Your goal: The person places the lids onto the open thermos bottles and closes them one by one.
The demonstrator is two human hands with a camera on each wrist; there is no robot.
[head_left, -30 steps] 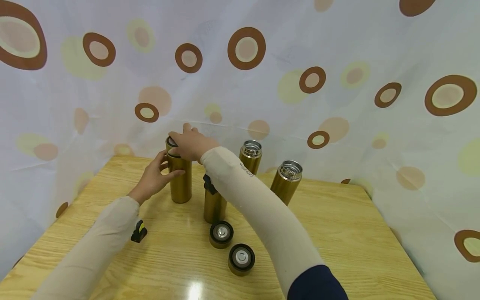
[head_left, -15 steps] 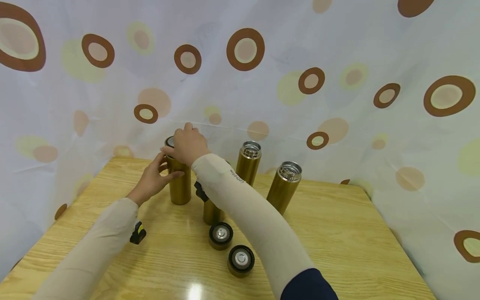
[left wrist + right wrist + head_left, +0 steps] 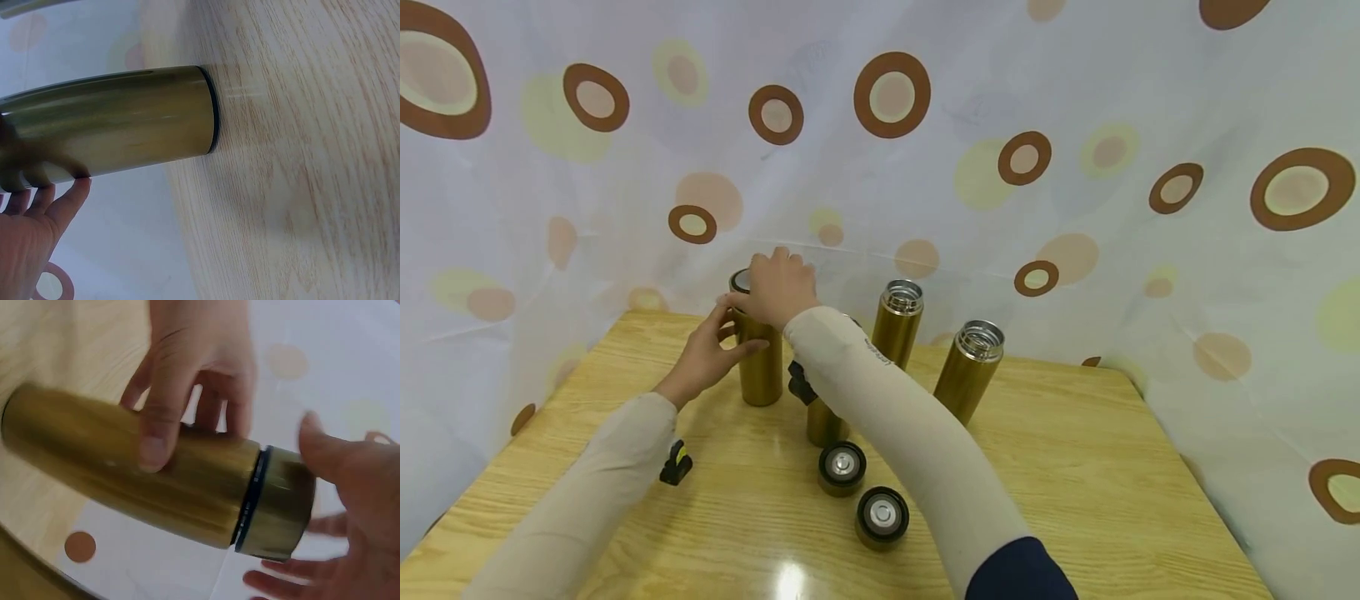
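Observation:
A gold vacuum flask [image 3: 762, 371] stands upright at the left back of the table, its gold lid [image 3: 284, 509] on top with a dark ring at the joint. My left hand [image 3: 703, 354] grips the flask's body, thumb on the near side; in the left wrist view its fingertips [image 3: 75, 194] press the metal. Over the top, my right hand [image 3: 778, 287] holds the lid, thumb across the near edge and fingers round the far side. The right wrist view shows this thumb [image 3: 322, 444] and the fingers about the lid, some contact points unclear.
Two lidless gold flasks [image 3: 898, 329] [image 3: 970, 371] stand upright to the right. Another flask [image 3: 826, 427] is mostly hidden behind my right forearm. Two loose lids [image 3: 842, 467] [image 3: 882, 517] lie underside up on the wooden table [image 3: 1075, 483]. A patterned curtain hangs behind.
My right hand has turned about the lid, its thumb swinging left along the near edge, then stays nearly still. My left hand and the flask have kept their place.

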